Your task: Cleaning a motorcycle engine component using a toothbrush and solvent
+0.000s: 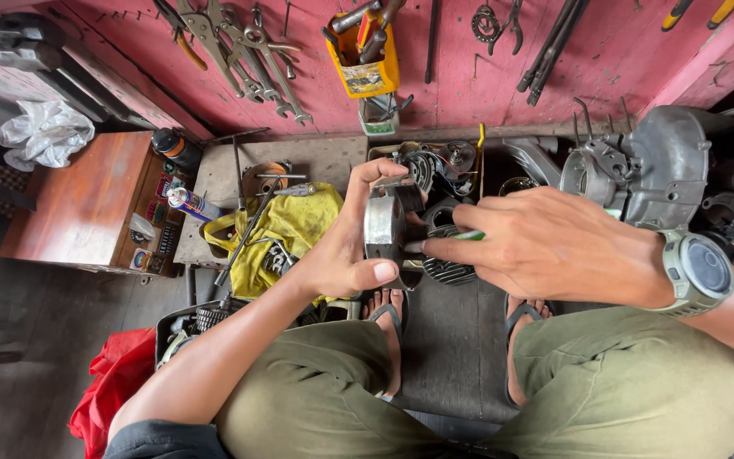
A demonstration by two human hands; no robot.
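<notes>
Pink-red plank wall [486, 76] behind, hung with wrenches [252, 47] and a yellow holder [367, 59] of tools. Below, a grey engine casing [652, 170] at right, a wooden cabinet [87, 204] at left, a yellow rag [290, 225] strewn with small tools. Held up over the lap, between the knees: a round metal engine part [384, 228], dull silver, drum-shaped. Left hand [341, 246] wrapped round it, thumb over the top, fingers beneath, clamped firm. Right hand [554, 246] closed on a thin green-tipped tool [471, 235], fingertips touching the part's face. Probably heavy for its size, rigid, likely greasy and so slippery. Best gripped round the rim, as now, palm bearing the weight, well away from any thin edges.
</notes>
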